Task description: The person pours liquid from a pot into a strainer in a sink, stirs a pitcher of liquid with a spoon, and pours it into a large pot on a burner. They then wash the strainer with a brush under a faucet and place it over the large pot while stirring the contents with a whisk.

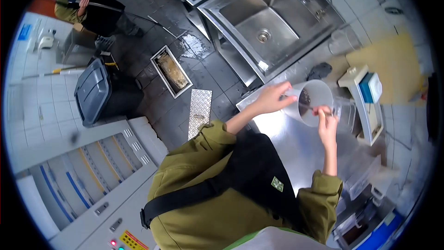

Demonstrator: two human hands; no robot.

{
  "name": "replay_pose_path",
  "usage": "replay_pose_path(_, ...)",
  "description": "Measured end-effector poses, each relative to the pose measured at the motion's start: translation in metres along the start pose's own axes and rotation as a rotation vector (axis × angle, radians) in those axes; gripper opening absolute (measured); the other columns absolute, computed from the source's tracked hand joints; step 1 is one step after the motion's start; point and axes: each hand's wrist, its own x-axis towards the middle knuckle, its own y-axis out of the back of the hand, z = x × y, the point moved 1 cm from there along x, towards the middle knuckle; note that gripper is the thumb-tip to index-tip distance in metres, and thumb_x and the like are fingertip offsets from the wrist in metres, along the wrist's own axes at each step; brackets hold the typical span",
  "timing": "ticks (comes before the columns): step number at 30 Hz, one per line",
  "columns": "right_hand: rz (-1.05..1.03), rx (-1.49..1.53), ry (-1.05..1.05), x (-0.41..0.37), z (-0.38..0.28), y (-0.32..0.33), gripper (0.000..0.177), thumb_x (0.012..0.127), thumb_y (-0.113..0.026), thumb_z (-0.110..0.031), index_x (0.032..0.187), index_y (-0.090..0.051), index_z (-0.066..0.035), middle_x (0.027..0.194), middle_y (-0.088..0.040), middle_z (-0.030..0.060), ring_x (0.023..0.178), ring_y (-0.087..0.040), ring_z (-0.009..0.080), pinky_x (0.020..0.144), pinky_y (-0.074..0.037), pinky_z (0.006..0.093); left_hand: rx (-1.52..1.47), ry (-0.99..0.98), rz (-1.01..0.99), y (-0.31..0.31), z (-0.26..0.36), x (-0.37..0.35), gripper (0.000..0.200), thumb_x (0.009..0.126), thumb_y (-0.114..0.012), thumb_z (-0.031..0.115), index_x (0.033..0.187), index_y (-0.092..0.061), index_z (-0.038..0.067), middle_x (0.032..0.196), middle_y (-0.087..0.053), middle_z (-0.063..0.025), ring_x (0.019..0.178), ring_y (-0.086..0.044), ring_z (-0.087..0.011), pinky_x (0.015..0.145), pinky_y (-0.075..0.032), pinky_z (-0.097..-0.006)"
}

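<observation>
1. The step in hand looks like working the contents of a translucent jug [319, 93]: stirring or scraping, judging by how the hands are set.
2. The jug is held tilted, mouth towards the person, above the far edge of the steel counter [286, 148]. Something dark [304, 97] sits inside it (what it is cannot be told).
3. The left hand [270, 98] grips the jug from the side, with the fingers closed around its wall near the rim.
4. The right hand [327, 125] is at the lower rim, fingers pressed together on what seems to be a thin tool [311, 107] that reaches into the jug. It is too small to name.
5. A clear container [346, 111] stands just beside the jug, and a white device [365, 97] stands beyond that.
6. The next move would call for the left hand to hold the tilt steady while the right guides the tool along the inner wall, so that nothing spills onto the counter.
7. Well apart are a steel sink [263, 28], a grey bin [92, 90] on the dark floor and another person [78, 0] busy at the far wall.
</observation>
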Motion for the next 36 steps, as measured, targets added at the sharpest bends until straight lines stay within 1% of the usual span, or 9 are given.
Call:
replay_pose_path(6,-0.069,0.049,-0.095,0.008,0.007,0.022,0.020,0.086,-0.045,-0.009,0.075,-0.055,0.005,0.067,-0.057,0.0107,0.058,-0.056,0.0177,0.058,-0.045,0.0273,0.028,0.002,-0.004,0.006,0.011,-0.003,0.033,0.078,-0.055,0.037,0.090,-0.049,0.006,0.080,-0.056,-0.0117,0.070,-0.056,-0.0268,0.060,-0.042,-0.0333)
replay_pose_path(13,-0.026,-0.064,0.103,0.017,0.002,-0.001,0.019,0.085,-0.045,-0.007,0.078,-0.057,0.005,0.069,-0.059,0.0111,0.063,-0.059,0.0195,0.059,-0.045,0.0268,0.013,0.033,-0.001,0.005,0.012,-0.005,0.032,0.078,-0.056,0.036,0.090,-0.050,0.006,0.079,-0.057,-0.0113,0.070,-0.057,-0.0269,0.060,-0.043,-0.0327)
replay_pose_path(19,-0.141,0.094,-0.112,0.019,0.011,0.019,0.023,0.088,-0.044,-0.011,0.077,-0.055,0.006,0.068,-0.059,0.0085,0.061,-0.059,0.0158,0.059,-0.047,0.0252,-0.025,0.029,0.006,0.001,0.004,-0.002,0.030,0.079,-0.056,0.034,0.091,-0.051,0.007,0.082,-0.058,-0.0114,0.074,-0.059,-0.0253,0.061,-0.044,-0.0321)
replay_pose_path(29,-0.078,-0.001,0.061,0.010,0.001,0.001,0.021,0.087,-0.044,-0.011,0.079,-0.056,0.004,0.068,-0.059,0.0095,0.062,-0.058,0.0157,0.060,-0.045,0.0259,0.042,-0.032,0.027,-0.001,0.000,-0.005,0.032,0.080,-0.054,0.037,0.091,-0.049,0.007,0.078,-0.056,-0.0125,0.074,-0.057,-0.0279,0.062,-0.043,-0.0332)
replay_pose_path(30,-0.110,0.033,0.034,0.009,0.002,0.003,0.022,0.087,-0.044,-0.012,0.079,-0.056,0.004,0.068,-0.059,0.0094,0.062,-0.058,0.0158,0.060,-0.045,0.0259,0.072,0.126,-0.088,0.009,0.019,-0.008,0.038,0.079,-0.053,0.036,0.101,-0.047,0.005,0.088,-0.056,-0.0141,0.080,-0.056,-0.0297,0.068,-0.044,-0.0346)
replay_pose_path(32,-0.153,0.085,-0.036,0.008,0.005,0.010,0.025,0.088,-0.043,-0.015,0.078,-0.056,0.003,0.066,-0.058,0.0088,0.064,-0.057,0.0146,0.059,-0.044,0.0256,0.317,-0.074,-0.086,0.024,0.031,-0.027,0.050,0.078,-0.056,0.032,0.115,-0.039,0.003,0.102,-0.052,-0.0167,0.087,-0.054,-0.0316,0.075,-0.043,-0.0363)
replay_pose_path(33,-0.130,0.085,-0.047,0.007,0.010,0.015,0.026,0.088,-0.043,-0.016,0.077,-0.056,0.003,0.066,-0.058,0.0086,0.063,-0.057,0.0143,0.059,-0.044,0.0254,0.402,-0.205,-0.184,0.053,0.077,-0.046,0.063,0.075,-0.058,0.028,0.124,-0.029,0.001,0.110,-0.047,-0.0183,0.093,-0.052,-0.0331,0.080,-0.042,-0.0373)
replay_pose_path(34,-0.107,0.088,-0.061,0.006,0.016,0.019,0.027,0.088,-0.042,-0.016,0.077,-0.056,0.003,0.066,-0.058,0.0083,0.063,-0.057,0.0139,0.059,-0.044,0.0253,0.294,-0.357,-0.284,0.082,0.139,-0.059,0.056,0.076,-0.058,0.025,0.122,-0.035,0.002,0.107,-0.050,-0.0182,0.092,-0.052,-0.0326,0.079,-0.042,-0.0362)
replay_pose_path(36,-0.074,0.106,-0.080,0.002,0.030,0.024,0.028,0.089,-0.042,-0.017,0.076,-0.056,0.003,0.065,-0.058,0.0077,0.062,-0.057,0.0130,0.059,-0.044,0.0252,-0.206,-1.069,-0.645,0.115,0.180,-0.097,0.039,0.078,-0.054,0.023,0.113,-0.048,0.007,0.102,-0.053,-0.0119,0.088,-0.053,-0.0273,0.081,-0.042,-0.0403)
